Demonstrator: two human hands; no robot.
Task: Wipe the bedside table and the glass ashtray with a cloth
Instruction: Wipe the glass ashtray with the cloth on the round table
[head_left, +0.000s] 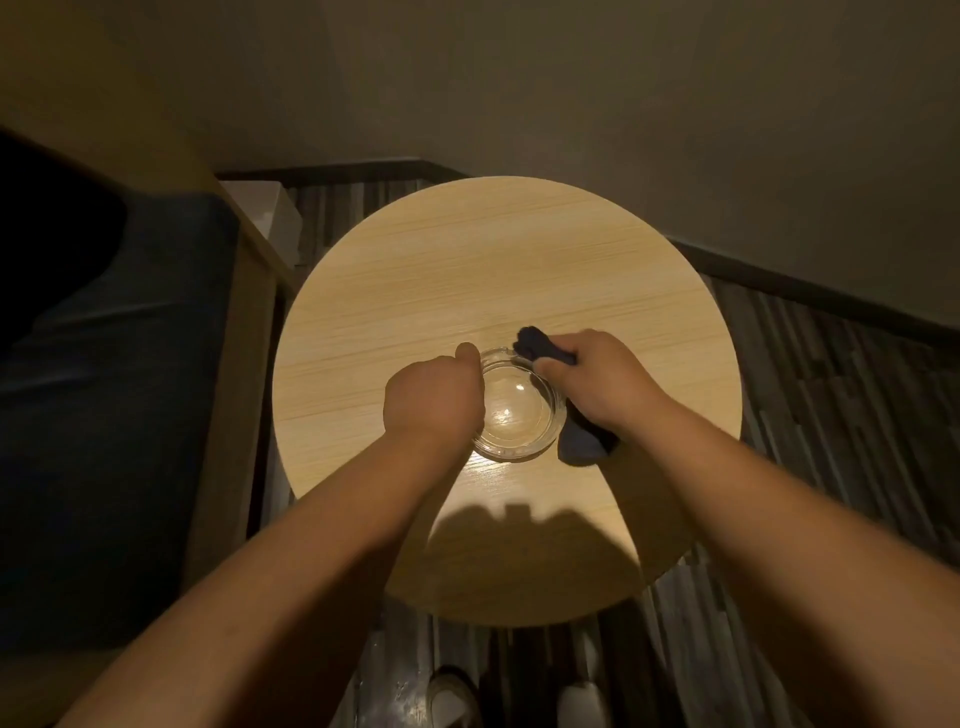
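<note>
A clear glass ashtray (517, 415) sits near the middle of the round light-wood bedside table (467, 270). My left hand (434, 397) grips the ashtray's left rim, thumb at the far edge. My right hand (597, 387) is closed on a dark blue cloth (582, 441) at the ashtray's right rim. One end of the cloth sticks out past my fingers at the far side, the other hangs down onto the table under my wrist.
A bed with dark bedding (104, 415) and a wooden frame (244, 364) stands close on the left. A white box (275, 218) lies on the striped floor behind the table. Walls close in at the back and right. White slippers (452, 696) show below the table's near edge.
</note>
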